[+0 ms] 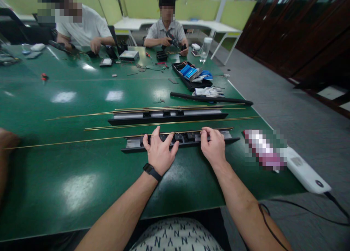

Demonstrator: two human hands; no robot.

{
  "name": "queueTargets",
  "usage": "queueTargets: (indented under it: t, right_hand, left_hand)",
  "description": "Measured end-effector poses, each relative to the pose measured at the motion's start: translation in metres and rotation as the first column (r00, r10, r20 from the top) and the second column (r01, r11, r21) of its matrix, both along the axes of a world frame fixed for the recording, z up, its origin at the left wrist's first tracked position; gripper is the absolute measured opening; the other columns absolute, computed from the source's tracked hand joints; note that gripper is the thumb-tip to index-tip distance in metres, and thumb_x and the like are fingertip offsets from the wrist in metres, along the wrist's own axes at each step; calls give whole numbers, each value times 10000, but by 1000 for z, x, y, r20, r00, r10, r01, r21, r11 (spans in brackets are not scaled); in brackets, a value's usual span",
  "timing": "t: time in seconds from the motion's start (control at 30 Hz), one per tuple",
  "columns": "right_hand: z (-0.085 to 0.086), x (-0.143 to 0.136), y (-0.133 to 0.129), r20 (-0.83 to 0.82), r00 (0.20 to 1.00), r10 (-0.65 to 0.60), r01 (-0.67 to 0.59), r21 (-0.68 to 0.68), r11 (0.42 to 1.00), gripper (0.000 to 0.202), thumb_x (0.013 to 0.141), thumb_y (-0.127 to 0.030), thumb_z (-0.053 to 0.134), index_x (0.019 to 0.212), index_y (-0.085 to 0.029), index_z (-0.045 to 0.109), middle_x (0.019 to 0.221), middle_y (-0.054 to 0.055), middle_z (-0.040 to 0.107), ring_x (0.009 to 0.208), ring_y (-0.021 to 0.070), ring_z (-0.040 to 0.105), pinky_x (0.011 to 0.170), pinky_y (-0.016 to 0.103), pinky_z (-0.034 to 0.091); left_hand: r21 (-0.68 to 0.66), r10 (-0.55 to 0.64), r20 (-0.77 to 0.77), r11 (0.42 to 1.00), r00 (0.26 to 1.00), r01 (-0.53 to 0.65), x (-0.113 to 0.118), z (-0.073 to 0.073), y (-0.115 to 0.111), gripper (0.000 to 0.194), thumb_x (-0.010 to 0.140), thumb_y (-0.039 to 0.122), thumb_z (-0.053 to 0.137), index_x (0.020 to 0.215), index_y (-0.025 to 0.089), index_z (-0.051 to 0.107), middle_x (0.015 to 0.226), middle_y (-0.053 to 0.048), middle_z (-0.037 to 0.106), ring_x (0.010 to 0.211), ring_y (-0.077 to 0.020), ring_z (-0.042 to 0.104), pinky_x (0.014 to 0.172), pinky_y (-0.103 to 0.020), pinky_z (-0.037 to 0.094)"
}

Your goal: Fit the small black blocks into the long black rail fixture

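My left hand (160, 152), with a black watch on the wrist, lies with fingers spread over the nearer black rail (188, 144), touching its black blocks and a thin brass rod. That rod (82, 140) runs along the rail and far out to the left. Near the rail's right part, my right hand (213, 143) pinches the rod between thumb and forefinger. Behind this, two more brass rods (123, 126) lie on the table. Farther back, a second black rail (166, 118) with a pale inside and small black blocks has several rods across it.
Another person's hand (8, 138) is at the left edge by the rod's end. Beyond lie a black bar (210, 98), white gloves (209, 92) and a black tray (191, 84). A white power strip (307, 171) sits at the right edge. Two people work across the green table (82, 163).
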State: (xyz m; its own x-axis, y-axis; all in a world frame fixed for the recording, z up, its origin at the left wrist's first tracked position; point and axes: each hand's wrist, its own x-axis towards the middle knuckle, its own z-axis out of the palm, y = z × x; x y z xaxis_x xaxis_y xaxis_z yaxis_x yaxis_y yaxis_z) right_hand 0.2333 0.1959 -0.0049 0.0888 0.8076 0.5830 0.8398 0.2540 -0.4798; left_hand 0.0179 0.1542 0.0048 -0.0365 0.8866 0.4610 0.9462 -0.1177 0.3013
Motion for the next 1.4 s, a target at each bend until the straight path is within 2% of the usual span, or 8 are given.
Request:
queueTargets:
  t: [0.1,0.27,0.37,0.67,0.93,1.4]
  right_hand:
    - [-1,0,0,8,1000,18,-18,11,1000,243,1020,-324,509,1102,-210,707,1001,56,793,969,225,679,973,400,439]
    - [-3,2,2,-7,999,-44,44,-15,999,267,1007,-341,524,1152,-199,698,957,66,788,946,242,674,942,414,440]
    - [-3,3,3,-17,998,-61,61,-24,998,255,1011,-345,513,1111,-199,697,943,69,784,939,244,673,936,414,437]
    - [-2,0,2,-1,1000,-7,7,6,1000,230,1009,-325,515,1092,-207,694,971,52,791,953,234,677,956,403,436]
    - [1,0,1,-18,999,-37,36,-31,999,283,1010,-367,506,1139,-198,692,965,74,781,970,249,669,958,415,435]
    - [2,0,1,-32,999,-31,30,-38,999,228,999,-350,521,1070,-207,684,936,64,773,931,232,666,945,405,436]
  left_hand:
    - [-5,2,-5,1000,1000,-2,0,1,0,366,978,490,636,1279,316,749,1592,-235,460,1481,-335,459,1242,-668,141]
    - [-16,-1,4,1000,1000,1,-1,1,0,375,973,499,639,1281,316,750,1581,-225,480,1469,-347,469,1243,-670,141]
    - [-14,-3,12,1000,1000,3,-1,1,-1,373,980,505,626,1277,318,753,1582,-225,479,1468,-347,470,1250,-659,131]
    - [-3,0,28,1000,1000,0,-1,0,0,377,979,505,626,1284,318,750,1590,-207,475,1477,-341,460,1254,-651,125]
    - [-21,4,18,1000,1000,-4,-1,2,-1,378,979,503,626,1290,327,747,1595,-202,470,1470,-341,464,1254,-651,132]
    - [-10,1,24,1000,1000,-1,-1,0,0,378,982,505,619,1285,320,749,1595,-198,473,1481,-334,448,1252,-656,136]
